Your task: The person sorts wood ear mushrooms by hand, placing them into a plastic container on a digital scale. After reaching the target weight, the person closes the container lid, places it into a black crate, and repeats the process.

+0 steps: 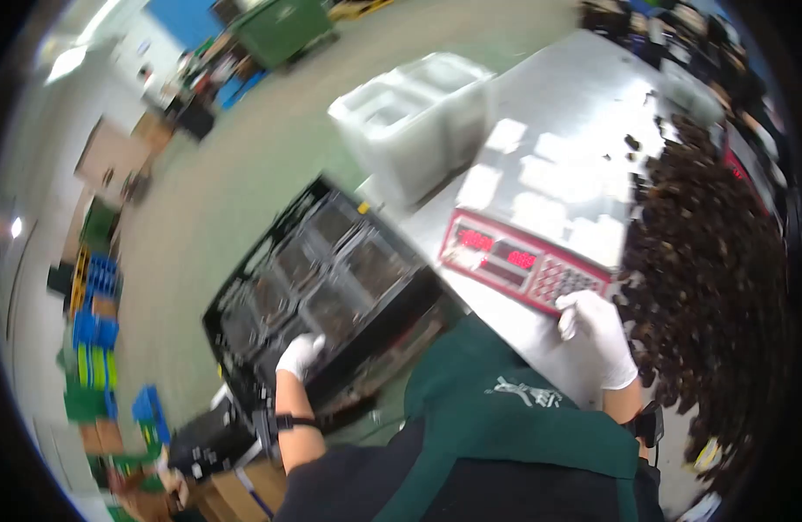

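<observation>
On the metal desk (pixel 583 70), a digital scale (pixel 496 277) is set aslant, ahead and left of the empty, half-open right hand (pixel 598 335) at its keypad; the left hand (pixel 301 355) is held apart, over a black crate (pixel 383 324), grip unclear.

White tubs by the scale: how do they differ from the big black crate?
The white tubs look tall and deep, while the black crate is wide and shallower. The white tubs show pale insides; the black crate holds several clear tubs with dark contents. The white tubs stand at the edge of the metal table, whereas the black crate sits beside that table. Both are open at the top.
</observation>
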